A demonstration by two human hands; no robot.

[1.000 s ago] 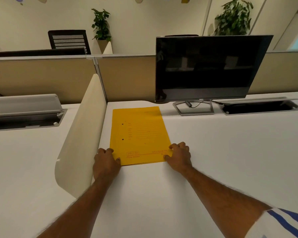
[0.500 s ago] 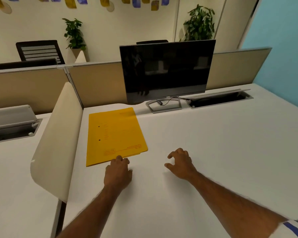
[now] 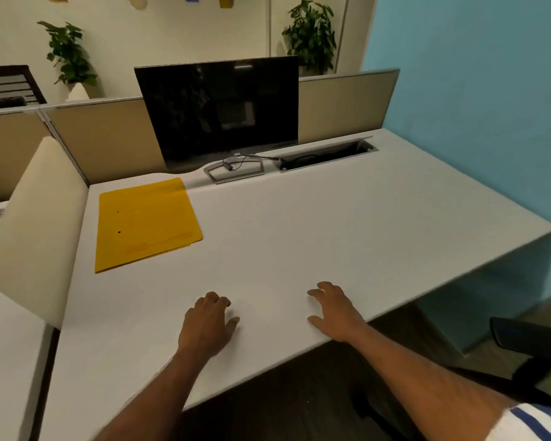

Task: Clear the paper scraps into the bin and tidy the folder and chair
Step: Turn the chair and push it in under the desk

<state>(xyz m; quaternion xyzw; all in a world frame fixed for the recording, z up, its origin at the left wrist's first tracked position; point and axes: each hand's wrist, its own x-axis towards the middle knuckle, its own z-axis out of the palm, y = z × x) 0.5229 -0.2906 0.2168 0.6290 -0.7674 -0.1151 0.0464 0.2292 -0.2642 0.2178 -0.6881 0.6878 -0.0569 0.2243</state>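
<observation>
A: Item one, folder. Lying flat at the far left of the worktop, just beside the cream side screen, well apart from both hands. Sheets inside fanning slightly at the near edge.

B: Risk on that one?

A: Looking settled. Slight risk only: loose sheets slipping out if knocked or dragged by one corner.

B: Hands?

A: Left hand resting palm down, fingers curled loosely, gripping nothing. Right hand spread flat near the front edge, also gripping nothing.

B: Paper scraps, bin?

A: Neither showing in view. Worktop looking bare apart from the folder, the monitor and the open cable tray behind it. Judging the scrap step done, but not confirming it, bin being out of sight.

B: Chair?

A: Only a black edge showing at lower right, out from under the worktop. Likely the remaining job.

B: Hazards there?

A: Reaching sideways while barely seeing the chair: missing the grip. Pushing in too hard: striking the worktop edge or the blue wall close on the right. Catching on the worktop's support underneath: stopping short, sitting crooked. Jolting the worktop: shaking the monitor on its thin stand.
</observation>
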